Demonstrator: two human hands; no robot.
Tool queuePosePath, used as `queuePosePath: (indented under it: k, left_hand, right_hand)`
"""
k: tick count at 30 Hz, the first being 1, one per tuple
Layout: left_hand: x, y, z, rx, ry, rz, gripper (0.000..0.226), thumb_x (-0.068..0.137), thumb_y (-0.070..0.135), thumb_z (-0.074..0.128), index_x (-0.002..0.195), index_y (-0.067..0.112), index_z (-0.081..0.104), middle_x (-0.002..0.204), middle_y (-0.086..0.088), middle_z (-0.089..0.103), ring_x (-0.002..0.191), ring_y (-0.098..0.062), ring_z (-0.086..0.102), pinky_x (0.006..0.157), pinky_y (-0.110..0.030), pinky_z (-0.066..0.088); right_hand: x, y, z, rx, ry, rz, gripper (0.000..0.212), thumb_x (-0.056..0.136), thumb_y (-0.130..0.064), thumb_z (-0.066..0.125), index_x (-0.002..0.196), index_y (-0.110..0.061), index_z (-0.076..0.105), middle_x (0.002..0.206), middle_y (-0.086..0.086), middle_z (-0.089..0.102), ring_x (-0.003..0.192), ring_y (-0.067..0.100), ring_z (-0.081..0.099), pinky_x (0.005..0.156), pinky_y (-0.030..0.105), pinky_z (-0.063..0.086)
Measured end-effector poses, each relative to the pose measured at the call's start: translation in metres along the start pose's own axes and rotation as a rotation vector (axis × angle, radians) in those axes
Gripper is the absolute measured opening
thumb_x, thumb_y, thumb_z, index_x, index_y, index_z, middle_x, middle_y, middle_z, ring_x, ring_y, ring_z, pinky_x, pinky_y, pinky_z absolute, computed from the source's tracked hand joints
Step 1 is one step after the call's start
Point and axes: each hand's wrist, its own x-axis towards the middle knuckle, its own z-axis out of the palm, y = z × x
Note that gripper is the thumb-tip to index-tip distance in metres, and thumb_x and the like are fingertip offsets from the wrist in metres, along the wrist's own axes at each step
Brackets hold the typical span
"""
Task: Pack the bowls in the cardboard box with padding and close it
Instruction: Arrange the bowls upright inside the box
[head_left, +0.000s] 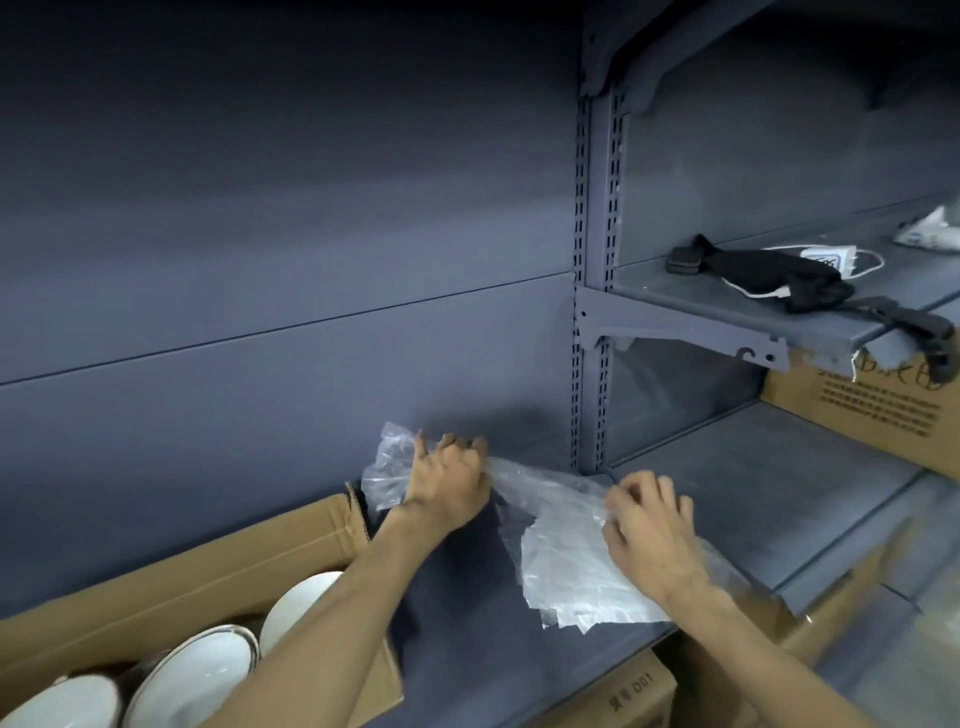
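An open cardboard box (171, 587) sits at the lower left on a grey shelf (467, 613), its flap raised. Several white bowls (202, 675) stand on edge inside it. A clear plastic padding sheet (561, 551) stretches across the shelf to the right of the box. My left hand (447, 480) grips the sheet's crumpled left end just above the box's far corner. My right hand (652, 525) pinches the sheet near its middle, and the rest of the sheet hangs below that hand.
A higher shelf (727, 306) at the right carries a black strap, a white charger with cable and a white packet. More cardboard boxes (862, 410) stand at the right and under the shelf (634, 696). A slotted metal upright (597, 291) divides the shelving.
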Motion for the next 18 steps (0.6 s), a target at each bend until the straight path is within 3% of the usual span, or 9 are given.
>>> queuePosePath:
  k: [3, 5, 7, 8, 9, 11, 13, 15, 18]
  left_hand:
    - [-0.01, -0.024, -0.043, -0.067, 0.133, -0.045, 0.037, 0.097, 0.024, 0.04, 0.132, 0.01, 0.041, 0.116, -0.014, 0.07, 0.115, -0.036, 0.061, 0.117, -0.051, 0.023]
    - [-0.023, -0.045, -0.066, -0.099, 0.234, -0.022, 0.025, 0.097, 0.023, 0.039, 0.119, 0.01, 0.042, 0.105, -0.013, 0.073, 0.099, -0.04, 0.065, 0.102, -0.047, 0.035]
    - [-0.043, -0.069, -0.085, -0.147, 0.312, -0.019, 0.012, 0.098, 0.021, 0.04, 0.104, 0.012, 0.037, 0.096, -0.012, 0.071, 0.087, -0.045, 0.064, 0.079, -0.043, 0.038]
    - [-0.055, -0.081, -0.092, -0.161, 0.331, -0.046, 0.011, 0.098, 0.021, 0.041, 0.101, 0.013, 0.034, 0.092, -0.011, 0.07, 0.083, -0.046, 0.062, 0.071, -0.04, 0.034]
    - [-0.068, -0.095, -0.097, -0.164, 0.343, -0.083, 0.011, 0.098, 0.02, 0.042, 0.099, 0.013, 0.033, 0.09, -0.012, 0.068, 0.08, -0.047, 0.06, 0.067, -0.038, 0.03]
    - [-0.097, -0.124, -0.099, -0.17, 0.365, -0.134, 0.011, 0.097, 0.018, 0.043, 0.098, 0.012, 0.034, 0.084, -0.013, 0.066, 0.074, -0.046, 0.057, 0.065, -0.037, 0.025]
    - [-0.13, -0.157, -0.091, -0.197, 0.354, -0.179, 0.012, 0.091, 0.02, 0.042, 0.095, 0.012, 0.034, 0.072, -0.01, 0.059, 0.069, -0.045, 0.053, 0.065, -0.037, 0.024]
    - [-0.166, -0.191, -0.078, -0.224, 0.323, -0.228, 0.018, 0.083, 0.026, 0.04, 0.095, 0.013, 0.036, 0.068, -0.002, 0.052, 0.069, -0.043, 0.053, 0.066, -0.037, 0.027]
    - [-0.226, -0.236, -0.054, -0.228, 0.275, -0.307, 0.023, 0.083, 0.031, 0.044, 0.101, 0.018, 0.041, 0.081, -0.002, 0.065, 0.08, -0.038, 0.062, 0.073, -0.039, 0.036]
  right_hand:
    - [0.007, -0.029, -0.016, 0.043, 0.089, -0.084, 0.04, 0.082, -0.048, 0.067, 0.111, -0.021, 0.059, 0.126, 0.003, 0.059, 0.119, 0.026, 0.054, 0.102, 0.046, 0.044]
    - [0.011, -0.056, -0.025, 0.072, 0.096, -0.13, 0.071, 0.077, -0.059, 0.069, 0.132, -0.018, 0.053, 0.128, 0.005, 0.062, 0.121, 0.028, 0.057, 0.11, 0.048, 0.042]
    - [0.016, -0.087, -0.029, 0.109, 0.085, -0.123, 0.093, 0.071, -0.055, 0.076, 0.146, -0.011, 0.045, 0.119, 0.008, 0.066, 0.111, 0.033, 0.061, 0.102, 0.049, 0.047]
    - [0.017, -0.103, -0.028, 0.136, 0.078, -0.119, 0.093, 0.069, -0.048, 0.08, 0.146, -0.009, 0.045, 0.112, 0.009, 0.067, 0.104, 0.035, 0.063, 0.095, 0.048, 0.05]
    - [0.018, -0.119, -0.028, 0.159, 0.062, -0.131, 0.086, 0.069, -0.04, 0.082, 0.142, -0.008, 0.05, 0.107, 0.009, 0.067, 0.099, 0.035, 0.064, 0.089, 0.048, 0.052]
    - [0.017, -0.15, -0.024, 0.165, 0.099, -0.231, 0.05, 0.07, -0.026, 0.081, 0.116, -0.011, 0.066, 0.097, 0.005, 0.061, 0.094, 0.033, 0.062, 0.08, 0.047, 0.051]
    - [0.014, -0.179, -0.019, 0.18, 0.17, -0.335, 0.022, 0.074, -0.019, 0.077, 0.092, -0.014, 0.065, 0.093, 0.002, 0.052, 0.09, 0.03, 0.055, 0.075, 0.044, 0.048]
    - [0.008, -0.209, -0.019, 0.22, 0.196, -0.415, 0.017, 0.076, -0.017, 0.072, 0.09, -0.015, 0.062, 0.098, 0.003, 0.053, 0.093, 0.028, 0.053, 0.078, 0.042, 0.047]
    - [-0.004, -0.254, -0.023, 0.241, 0.179, -0.564, 0.019, 0.078, -0.008, 0.056, 0.095, -0.016, 0.059, 0.099, 0.002, 0.062, 0.096, 0.027, 0.059, 0.083, 0.039, 0.05]
